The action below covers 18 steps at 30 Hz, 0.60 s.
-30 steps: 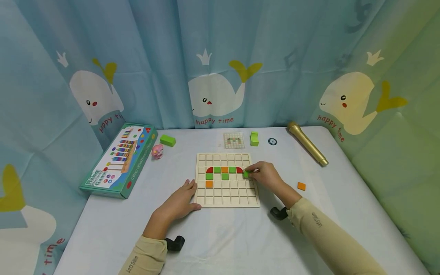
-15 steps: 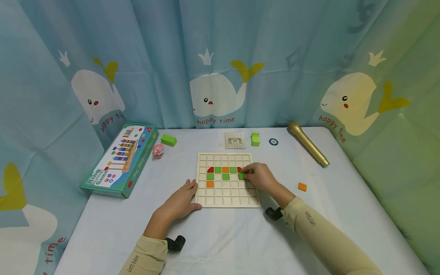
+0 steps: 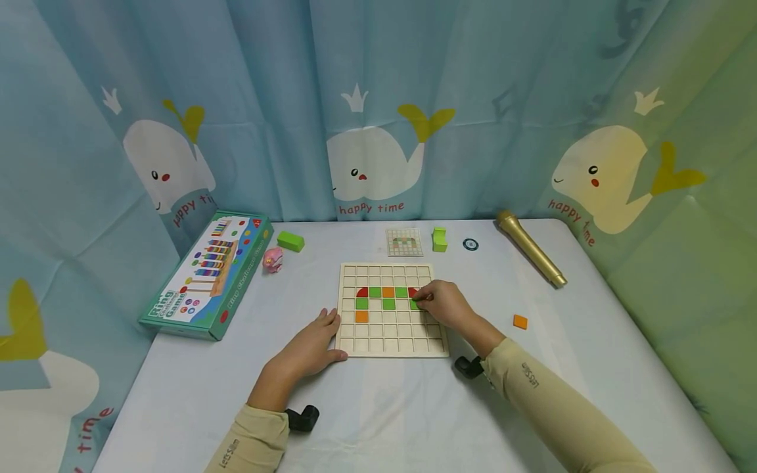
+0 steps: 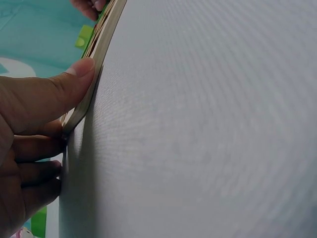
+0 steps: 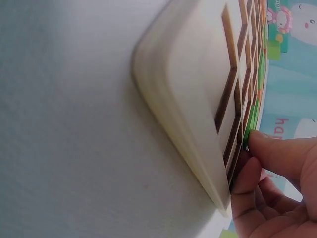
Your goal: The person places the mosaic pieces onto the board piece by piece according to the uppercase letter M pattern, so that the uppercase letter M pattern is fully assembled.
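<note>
A square wooden grid board (image 3: 390, 346) lies on the table, with red, green and orange tiles set in its upper cells. My right hand (image 3: 447, 307) pinches a green square tile (image 3: 414, 305) at a cell just under the right-hand red piece. In the right wrist view, thumb and index finger meet at the green tile, low against the grid. My left hand (image 3: 309, 345) rests along the board's left side, fingers extended. Its thumb (image 4: 79, 74) touches the front edge in the left wrist view, near the corner.
Behind the board lie a pattern card (image 3: 405, 242), a green notched block (image 3: 439, 240) and a dark round chip (image 3: 470, 244). A gold microphone (image 3: 531, 248) and an orange tile (image 3: 520, 322) are at right. Leftward are a game box (image 3: 207, 276), green block (image 3: 290, 241) and pink toy (image 3: 273, 260).
My right hand has moved left with the green tile, from the board's right side to the cell under the red piece. The left hand stays in place on the board's edge.
</note>
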Each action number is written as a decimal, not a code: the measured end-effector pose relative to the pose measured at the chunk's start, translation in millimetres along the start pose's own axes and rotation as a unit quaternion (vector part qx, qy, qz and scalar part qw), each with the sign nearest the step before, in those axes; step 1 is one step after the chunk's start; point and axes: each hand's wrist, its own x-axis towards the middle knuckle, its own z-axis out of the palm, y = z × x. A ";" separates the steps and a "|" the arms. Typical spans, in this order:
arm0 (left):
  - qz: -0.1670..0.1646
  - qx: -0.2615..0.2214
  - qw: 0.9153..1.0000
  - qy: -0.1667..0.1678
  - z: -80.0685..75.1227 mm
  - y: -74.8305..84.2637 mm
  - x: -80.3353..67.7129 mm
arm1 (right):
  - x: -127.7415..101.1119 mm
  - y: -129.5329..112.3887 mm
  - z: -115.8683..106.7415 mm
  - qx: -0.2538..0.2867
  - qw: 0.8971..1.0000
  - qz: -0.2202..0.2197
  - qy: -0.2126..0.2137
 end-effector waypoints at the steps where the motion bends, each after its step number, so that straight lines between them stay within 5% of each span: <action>1: 0.001 0.000 1.000 0.000 0.2 -0.1 0.0 | -0.3 0.0 0.0 0.001 1.000 0.002 -0.001; 18: 0.004 0.001 1.000 -0.001 -0.4 1.4 -0.2 | -18.8 18.2 -18.4 0.033 0.998 0.052 0.023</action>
